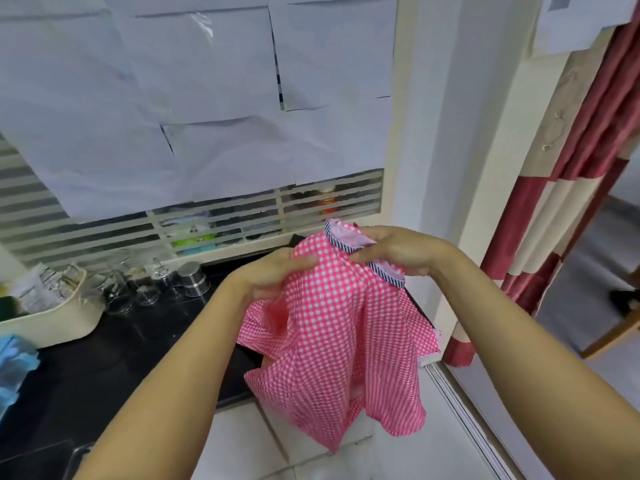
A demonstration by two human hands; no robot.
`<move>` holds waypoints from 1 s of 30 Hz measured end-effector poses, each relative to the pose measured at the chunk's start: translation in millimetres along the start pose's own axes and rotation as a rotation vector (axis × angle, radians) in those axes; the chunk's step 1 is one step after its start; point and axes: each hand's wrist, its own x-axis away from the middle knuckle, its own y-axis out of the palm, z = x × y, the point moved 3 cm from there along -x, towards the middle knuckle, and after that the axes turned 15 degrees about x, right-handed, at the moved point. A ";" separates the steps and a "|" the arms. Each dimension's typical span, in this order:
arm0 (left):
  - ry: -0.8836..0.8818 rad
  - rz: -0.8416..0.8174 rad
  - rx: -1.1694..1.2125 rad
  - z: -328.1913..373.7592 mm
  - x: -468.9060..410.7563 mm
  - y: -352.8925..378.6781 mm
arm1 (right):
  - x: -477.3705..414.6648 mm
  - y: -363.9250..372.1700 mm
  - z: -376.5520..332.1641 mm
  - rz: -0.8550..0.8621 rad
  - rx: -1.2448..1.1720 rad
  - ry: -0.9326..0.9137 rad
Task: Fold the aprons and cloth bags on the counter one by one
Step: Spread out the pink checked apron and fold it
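Apron (329, 323) hangs in mid-air, long axis 12 to 6 o'clock. Left hand (273, 275) and right hand (398, 254) grip its top edge, fingers (362, 258) clamped on cloth. Desk (138, 341) lies at 8 o'clock, nearer the left hand.
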 end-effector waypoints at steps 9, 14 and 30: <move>0.098 0.215 0.072 20.0 5.7 -18.0 | 1.9 -10.4 87.4 0.303 0.439 0.070; 0.126 0.264 0.024 20.2 14.9 -27.0 | 7.7 -21.1 97.0 0.525 0.225 0.160; 0.191 0.184 0.066 28.0 43.0 -30.6 | -16.4 62.2 132.6 0.442 0.464 0.323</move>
